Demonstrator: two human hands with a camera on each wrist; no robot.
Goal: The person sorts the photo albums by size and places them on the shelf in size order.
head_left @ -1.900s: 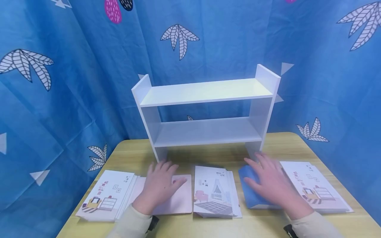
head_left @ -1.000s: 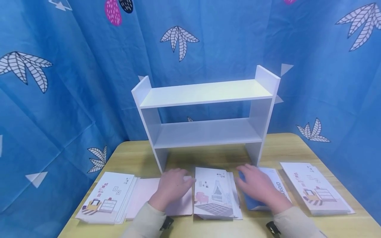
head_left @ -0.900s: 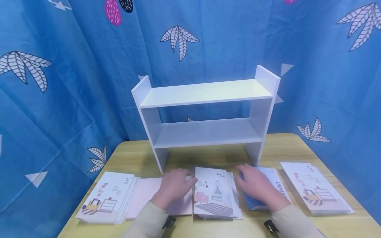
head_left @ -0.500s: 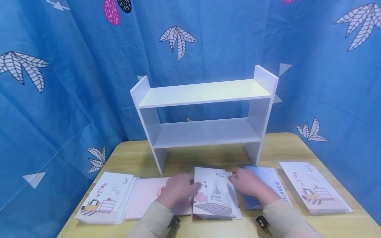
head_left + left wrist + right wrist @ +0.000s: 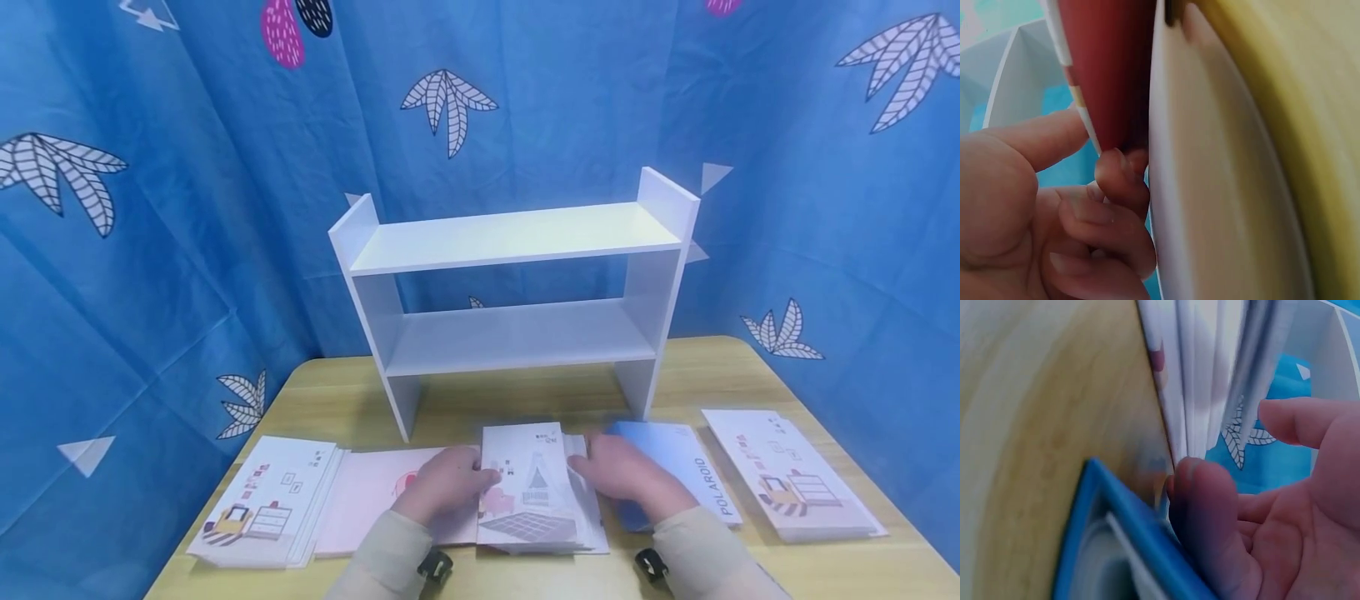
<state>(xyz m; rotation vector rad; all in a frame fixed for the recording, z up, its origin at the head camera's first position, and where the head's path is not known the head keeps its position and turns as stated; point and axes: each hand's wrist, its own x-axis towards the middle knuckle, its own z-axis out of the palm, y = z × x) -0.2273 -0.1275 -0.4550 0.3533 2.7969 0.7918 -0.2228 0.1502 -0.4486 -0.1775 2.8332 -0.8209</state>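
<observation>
The left hand (image 5: 447, 481) and right hand (image 5: 627, 472) have drawn inward and now pinch opposite sides of the booklet stack (image 5: 531, 492), midway between the tabletop's (image 5: 517, 402) left and right edges. I see a pink notebook (image 5: 358, 500) and blue POLAROID item (image 5: 692, 471) flanking it, a left pile (image 5: 261, 502) and right pile (image 5: 791, 475) nearer those edges, a white shelf (image 5: 517, 339) behind.

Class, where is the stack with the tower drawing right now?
Low in the head view, the stack is between left hand and right hand, just right of the pink book.
</observation>
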